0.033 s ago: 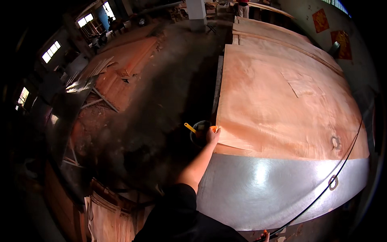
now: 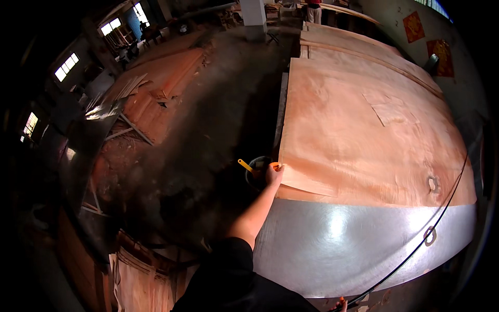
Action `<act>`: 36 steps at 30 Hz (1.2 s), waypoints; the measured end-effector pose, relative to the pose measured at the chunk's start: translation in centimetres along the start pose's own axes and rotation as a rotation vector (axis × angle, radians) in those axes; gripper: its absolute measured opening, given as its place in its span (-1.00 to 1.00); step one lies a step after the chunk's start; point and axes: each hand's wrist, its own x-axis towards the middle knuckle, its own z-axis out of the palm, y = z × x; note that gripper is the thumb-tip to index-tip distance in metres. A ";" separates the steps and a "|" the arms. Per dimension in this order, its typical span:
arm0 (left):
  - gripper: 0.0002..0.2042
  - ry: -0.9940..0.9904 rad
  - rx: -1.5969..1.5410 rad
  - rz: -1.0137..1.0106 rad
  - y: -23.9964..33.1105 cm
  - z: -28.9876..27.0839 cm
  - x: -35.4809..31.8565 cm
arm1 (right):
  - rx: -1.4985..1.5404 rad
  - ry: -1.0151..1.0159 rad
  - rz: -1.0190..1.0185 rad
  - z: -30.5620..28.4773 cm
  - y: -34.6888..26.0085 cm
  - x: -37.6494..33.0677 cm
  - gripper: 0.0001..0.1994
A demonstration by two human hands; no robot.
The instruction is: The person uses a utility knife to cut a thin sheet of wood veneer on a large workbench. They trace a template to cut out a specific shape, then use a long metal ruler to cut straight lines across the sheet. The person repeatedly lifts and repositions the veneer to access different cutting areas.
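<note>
My left hand reaches out to the near left corner of a large thin wood veneer sheet, its fingers closed on the sheet's edge. Beside those fingers is a small orange object, mostly hidden by the hand. Just left of the hand stands a dark bucket with a yellow handle sticking out. My right hand barely shows at the bottom edge, by the lower end of a long thin black rod; its grip is mostly cut off. Something small and orange shows there too.
A shiny metal tabletop lies in front of the veneer. More veneer sheets stand at the lower left. Across the dark floor lies a reddish sheet pile. A pillar and a person are at the back.
The veneer's loose near edge beside my left hand has shifted slightly, its raised flap reaching a little farther right. Both hands stay in place.
</note>
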 end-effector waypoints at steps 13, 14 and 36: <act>-0.74 -0.701 -0.108 -0.275 8.0 -6.1 -1.1 | 0.016 -0.076 0.077 -2.1 2.0 3.2 -0.65; -0.74 -0.704 -0.070 -0.225 8.6 -6.4 -1.4 | 0.033 -0.089 0.086 -2.8 2.6 3.8 -0.65; -0.69 -1.474 0.378 -0.828 -7.3 -19.6 -31.3 | 0.335 0.046 -0.292 -0.8 0.8 0.7 -0.76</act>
